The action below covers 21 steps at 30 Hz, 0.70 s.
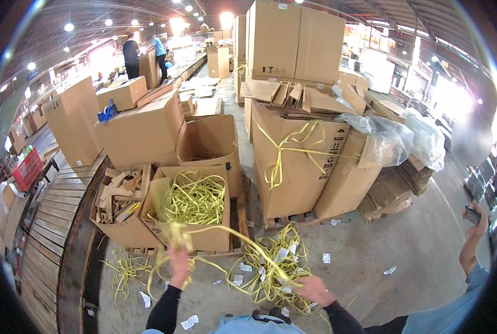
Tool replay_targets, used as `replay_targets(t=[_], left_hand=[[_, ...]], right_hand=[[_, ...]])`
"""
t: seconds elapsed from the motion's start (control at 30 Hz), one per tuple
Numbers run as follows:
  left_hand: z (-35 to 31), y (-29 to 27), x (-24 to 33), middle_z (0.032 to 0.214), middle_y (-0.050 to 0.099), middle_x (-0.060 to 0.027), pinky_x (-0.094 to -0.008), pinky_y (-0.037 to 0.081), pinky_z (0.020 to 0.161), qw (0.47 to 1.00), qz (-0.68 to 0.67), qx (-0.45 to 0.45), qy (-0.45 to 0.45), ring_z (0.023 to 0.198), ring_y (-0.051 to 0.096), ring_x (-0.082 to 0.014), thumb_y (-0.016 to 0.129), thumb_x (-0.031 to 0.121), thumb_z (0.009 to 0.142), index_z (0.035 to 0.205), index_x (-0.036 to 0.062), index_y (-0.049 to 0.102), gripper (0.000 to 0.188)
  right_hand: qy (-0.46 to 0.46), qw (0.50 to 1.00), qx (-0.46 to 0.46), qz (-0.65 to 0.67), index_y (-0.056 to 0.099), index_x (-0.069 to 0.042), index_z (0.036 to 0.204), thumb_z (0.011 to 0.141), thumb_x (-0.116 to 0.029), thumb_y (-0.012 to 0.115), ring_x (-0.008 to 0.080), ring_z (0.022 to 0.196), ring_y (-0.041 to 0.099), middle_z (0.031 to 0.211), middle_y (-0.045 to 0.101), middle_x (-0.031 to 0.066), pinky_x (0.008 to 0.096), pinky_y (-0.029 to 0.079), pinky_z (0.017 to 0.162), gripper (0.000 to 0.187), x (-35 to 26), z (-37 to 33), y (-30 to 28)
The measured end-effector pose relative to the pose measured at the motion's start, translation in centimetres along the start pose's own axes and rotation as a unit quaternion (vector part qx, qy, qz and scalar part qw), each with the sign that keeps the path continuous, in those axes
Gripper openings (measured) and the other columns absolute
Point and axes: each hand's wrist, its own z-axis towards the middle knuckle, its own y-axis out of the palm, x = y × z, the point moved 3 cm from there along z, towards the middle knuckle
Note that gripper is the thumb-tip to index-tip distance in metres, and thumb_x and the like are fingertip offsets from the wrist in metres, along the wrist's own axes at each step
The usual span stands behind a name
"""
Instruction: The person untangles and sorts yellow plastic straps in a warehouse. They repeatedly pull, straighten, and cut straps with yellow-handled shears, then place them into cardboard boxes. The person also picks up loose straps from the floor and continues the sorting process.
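Observation:
My left hand (178,266) is closed around a bunch of yellow plastic strapping (183,240), smeared by motion, in front of a cardboard box (210,240) holding a tangle of the same straps (197,196). A strap runs from that bunch down to my right hand (314,290), whose fingers are closed on it. Beneath and between my hands, a loose heap of yellow strapping (262,264) lies on the concrete floor with white paper slips in it. Another small strap tangle (127,273) lies to the left.
A box of cardboard scraps (120,195) stands beside the strap box, and a wooden slatted conveyor (56,222) runs along the left. Tall strapped cartons (296,183) stand ahead. At right, a co-worker's hand (478,221) holds a small dark device. Two people (159,53) stand far back.

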Motion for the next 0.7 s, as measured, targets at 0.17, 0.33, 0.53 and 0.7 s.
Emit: replay_targets(t=[0.17,0.33,0.53,0.7], left_hand=[[-12.2,10.7,6.0,0.087,0.067,-0.0126,-0.0361,0.052,0.069,0.924,0.039,-0.359,0.123,0.074,0.063,-0.023,0.064,0.02,0.095,0.113,0.0017,0.061,0.026],[-14.9,9.6,6.0,0.077,0.063,-0.0123,-0.0328,0.043,0.057,0.877,0.081,-0.47,0.064,0.067,0.052,-0.0132,0.062,0.027,0.096,0.109,0.0024,0.064,0.028],[-12.2,5.6,6.1,0.086,0.068,-0.0057,-0.0284,0.048,0.066,0.904,-0.022,-0.428,-0.001,0.075,0.057,-0.0076,0.073,0.019,0.089,0.113,0.0023,0.067,0.03],[-0.7,-5.8,3.6,0.088,0.066,0.0012,-0.0273,0.048,0.066,0.996,-0.074,-0.005,-0.04,0.076,0.058,-0.0087,0.073,0.008,0.085,0.096,0.0043,0.068,0.013]], right_hand=[[-0.103,0.981,-0.162,0.019,0.069,-0.007,0.105,0.088,-0.051,0.061,0.0396,0.081,0.065,0.091,0.068,0.02,0.0463,0.052,0.072,0.047,-9.9,5.1,6.6],[-0.065,0.977,-0.147,0.141,0.069,-0.005,0.102,0.088,-0.05,0.063,0.0367,0.083,0.065,0.091,0.069,0.0199,0.0455,0.051,0.075,0.048,-11.0,5.9,6.3],[0.064,0.956,-0.232,0.165,0.07,-0.003,0.106,0.087,-0.042,0.071,0.0159,0.074,0.063,0.088,0.07,0.0119,0.0328,0.051,0.069,0.044,-8.5,4.6,3.3],[0.065,0.99,-0.108,0.061,0.069,-0.002,0.108,0.085,-0.042,0.072,0.0218,0.075,0.069,0.089,0.071,0.0156,0.0354,0.054,0.068,0.046,-3.7,3.8,-2.7]])
